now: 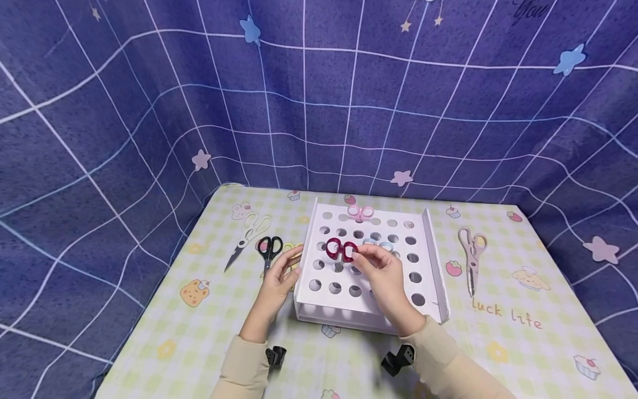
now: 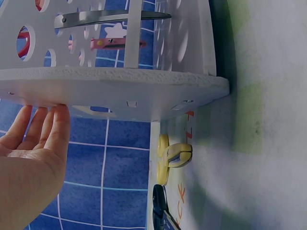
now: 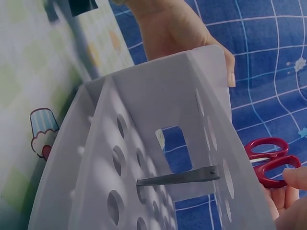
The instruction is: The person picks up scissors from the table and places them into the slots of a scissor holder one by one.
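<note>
At far left on the tabletop point(image 1: 199, 338), scissors with cream handles point(image 1: 256, 224) lie flat, dark blade toward the near edge. Black scissors point(image 1: 269, 247) lie next, just beside the left hand, which partly covers them. The left forearm comes up from the near edge, angled slightly right. The left hand point(image 1: 276, 282) has its fingers extended, fingertips touching the left side wall of the white rack point(image 1: 329, 302); it grips nothing. Yellow scissors point(image 1: 291, 250) lie behind that hand, partly hidden.

Red scissors point(image 1: 341, 250) are at the rack's left-centre, handles uppermost above the perforated top panel. Pink scissors point(image 1: 360, 213) stand in the back row, handles up. Blue scissors point(image 1: 380, 243) show their handles behind the right hand, partly obscured.

The right forearm reaches in from the lower right, angled leftward, over the rack's front edge. The right hand point(image 1: 386, 277) pinches the right handle loop of the red scissors between thumb and fingers. At far right, dusty-pink scissors point(image 1: 472, 260) lie on the tabletop, tips toward the near edge.
</note>
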`<state>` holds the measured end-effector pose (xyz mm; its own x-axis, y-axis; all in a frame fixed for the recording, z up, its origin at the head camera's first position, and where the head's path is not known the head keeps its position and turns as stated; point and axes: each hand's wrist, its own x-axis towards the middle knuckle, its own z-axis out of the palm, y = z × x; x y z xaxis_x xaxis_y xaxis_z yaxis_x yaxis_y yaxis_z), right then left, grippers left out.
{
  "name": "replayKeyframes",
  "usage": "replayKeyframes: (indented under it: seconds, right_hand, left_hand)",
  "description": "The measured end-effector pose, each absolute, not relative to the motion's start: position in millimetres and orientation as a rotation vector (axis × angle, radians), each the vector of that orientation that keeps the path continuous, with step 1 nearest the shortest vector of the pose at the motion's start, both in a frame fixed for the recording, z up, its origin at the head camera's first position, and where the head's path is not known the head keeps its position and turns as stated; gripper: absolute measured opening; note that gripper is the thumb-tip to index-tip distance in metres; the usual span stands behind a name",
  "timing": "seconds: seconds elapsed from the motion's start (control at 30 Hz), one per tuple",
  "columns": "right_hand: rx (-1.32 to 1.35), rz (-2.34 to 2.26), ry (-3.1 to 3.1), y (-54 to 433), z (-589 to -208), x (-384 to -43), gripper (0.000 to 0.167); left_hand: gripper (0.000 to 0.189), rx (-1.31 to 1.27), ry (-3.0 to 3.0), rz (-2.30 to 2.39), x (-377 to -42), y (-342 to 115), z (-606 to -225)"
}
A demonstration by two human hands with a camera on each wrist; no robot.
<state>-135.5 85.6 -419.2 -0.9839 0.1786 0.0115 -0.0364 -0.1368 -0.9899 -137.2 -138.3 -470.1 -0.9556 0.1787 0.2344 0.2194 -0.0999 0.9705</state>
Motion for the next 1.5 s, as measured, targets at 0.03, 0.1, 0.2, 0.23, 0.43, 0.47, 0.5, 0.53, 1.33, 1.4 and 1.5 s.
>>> replayKeyframes:
  seconds: [0.03,0.1,0.2,0.23,0.43,0.47,0.5,0.53,1.33,1.4,1.5]
  right_hand:
    - [-0.163,2.261,-1.960,85,-419,-135,0.017]
    - [-0.167,2.264,-1.952,85,-419,-135,0.017]
    - [-0.171,2.262,-1.951,84,-419,-136,0.018]
    - [-0.173,2.259,-1.955,84,-419,-136,0.019]
    - [-0.185,2.216,-1.985,84,-419,-137,0.019]
    - [-0.187,2.209,-1.990,84,-419,-137,0.019]
    - [-0.189,2.206,-1.992,85,-419,-137,0.019]
    - [-0.190,2.201,-1.996,85,-419,-137,0.019]
    - [-0.204,2.305,-1.829,105,-417,-127,0.028]
    - [-0.192,2.308,-1.837,106,-415,-125,0.029]
    - [-0.152,2.327,-1.831,109,-411,-121,0.029]
  left_hand:
    - [0.048,-0.460,-2.088,-2.264,-137,-138,-470]
    - [0.048,-0.454,-2.090,-2.267,-137,-138,-469]
    - [0.048,-0.446,-2.091,-2.271,-137,-139,-469]
    - [0.048,-0.443,-2.092,-2.271,-137,-138,-469]
    - [0.048,-0.438,-2.112,-2.251,-137,-139,-470]
    - [0.048,-0.438,-2.114,-2.249,-137,-139,-470]
    - [0.048,-0.438,-2.115,-2.247,-137,-139,-470]
    - [0.048,-0.439,-2.115,-2.247,-137,-139,-470]
    - [0.048,-0.393,-2.107,-2.273,-137,-138,-471]
    - [0.048,-0.391,-2.108,-2.273,-137,-138,-471]
    - [0.048,-0.393,-2.108,-2.270,-137,-138,-471]
